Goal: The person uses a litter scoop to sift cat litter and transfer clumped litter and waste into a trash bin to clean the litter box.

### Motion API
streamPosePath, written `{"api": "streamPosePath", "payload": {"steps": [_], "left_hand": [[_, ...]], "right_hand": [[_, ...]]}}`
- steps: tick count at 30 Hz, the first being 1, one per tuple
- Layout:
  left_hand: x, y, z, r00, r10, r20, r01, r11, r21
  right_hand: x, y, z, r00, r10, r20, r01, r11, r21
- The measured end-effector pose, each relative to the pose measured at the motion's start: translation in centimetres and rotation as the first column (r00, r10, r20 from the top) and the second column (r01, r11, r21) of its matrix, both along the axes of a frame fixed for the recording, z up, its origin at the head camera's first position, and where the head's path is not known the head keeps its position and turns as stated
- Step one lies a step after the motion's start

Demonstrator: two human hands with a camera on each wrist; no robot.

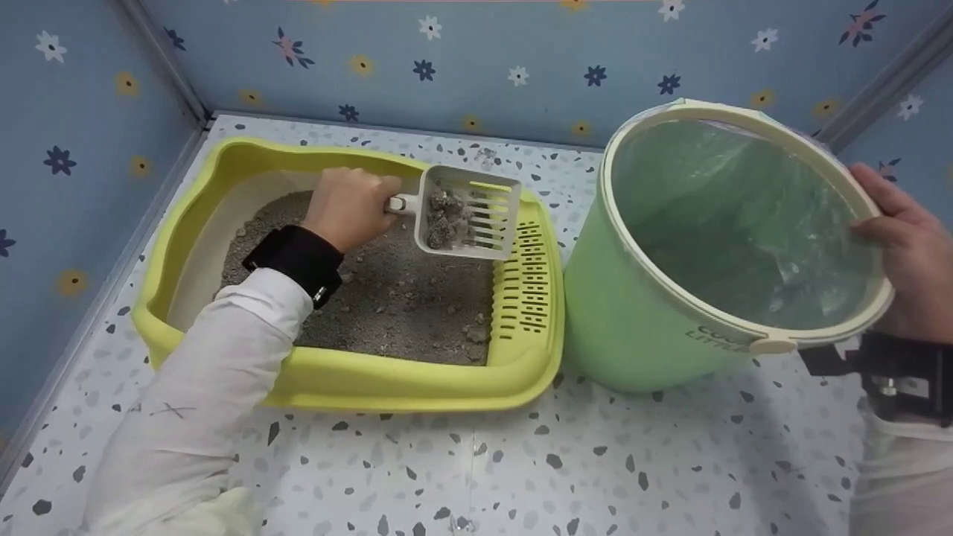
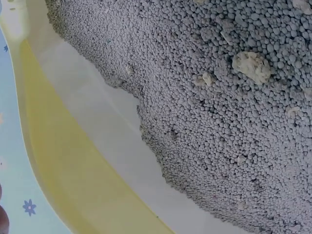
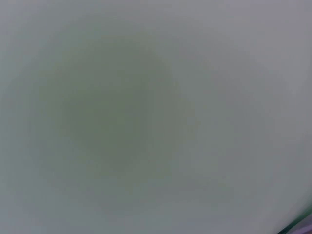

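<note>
My left hand (image 1: 348,208) grips the handle of a pale slotted litter scoop (image 1: 488,223), held over the right half of a yellow-green litter box (image 1: 402,387). Grey clumps (image 1: 447,219) lie in the scoop near its handle end. Below, grey granular litter (image 1: 402,298) covers much of the box floor; the left wrist view shows this litter (image 2: 195,122) close up, with a few pale lumps. My right hand (image 1: 912,253) holds the right side of the rim of a green bin (image 1: 633,327), which leans left beside the box. A clear plastic liner (image 1: 700,164) lines the bin.
A slotted yellow ledge (image 1: 528,283) forms the box's right end. Box and bin stand on a white speckled floor (image 1: 461,461). Blue flowered panels (image 1: 476,67) rise behind and at both sides. A blurred pale surface (image 3: 156,117) fills most of the right wrist view.
</note>
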State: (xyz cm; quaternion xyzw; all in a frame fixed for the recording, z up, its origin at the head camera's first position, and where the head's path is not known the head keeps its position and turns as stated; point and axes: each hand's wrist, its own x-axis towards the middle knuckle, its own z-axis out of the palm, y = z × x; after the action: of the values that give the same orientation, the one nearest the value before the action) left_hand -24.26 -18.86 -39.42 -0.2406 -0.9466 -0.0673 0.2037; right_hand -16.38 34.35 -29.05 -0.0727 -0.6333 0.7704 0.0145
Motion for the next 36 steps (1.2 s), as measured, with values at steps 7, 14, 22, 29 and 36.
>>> {"api": "streamPosePath", "payload": {"steps": [7, 14, 22, 29, 36], "left_hand": [[0.0, -0.3, -0.1, 0.996, 0.030, 0.079, -0.028, 0.999, -0.023], [-0.2, -0.5, 0.2, 0.964, 0.085, 0.252, -0.074, 0.996, -0.051], [0.0, -0.8, 1.4, 0.810, 0.145, 0.568, -0.117, 0.989, -0.087], [0.0, -1.4, 3.0, 0.698, 0.104, 0.709, -0.079, 0.995, -0.068], [0.2, -1.8, 5.5, 0.651, 0.034, 0.758, -0.059, 0.998, 0.006]], "right_hand": [[0.1, -0.2, 0.0, 1.000, -0.009, 0.001, 0.009, 0.997, 0.077], [0.1, -0.1, 0.1, 1.000, -0.024, 0.015, 0.024, 0.999, 0.023], [-0.1, 0.0, 0.1, 0.999, -0.027, 0.026, 0.026, 0.999, 0.027], [0.0, 0.0, 0.1, 1.000, -0.004, 0.008, 0.003, 0.998, 0.058], [0.0, -0.1, 0.0, 1.000, 0.025, -0.019, -0.024, 0.998, 0.057]]}}
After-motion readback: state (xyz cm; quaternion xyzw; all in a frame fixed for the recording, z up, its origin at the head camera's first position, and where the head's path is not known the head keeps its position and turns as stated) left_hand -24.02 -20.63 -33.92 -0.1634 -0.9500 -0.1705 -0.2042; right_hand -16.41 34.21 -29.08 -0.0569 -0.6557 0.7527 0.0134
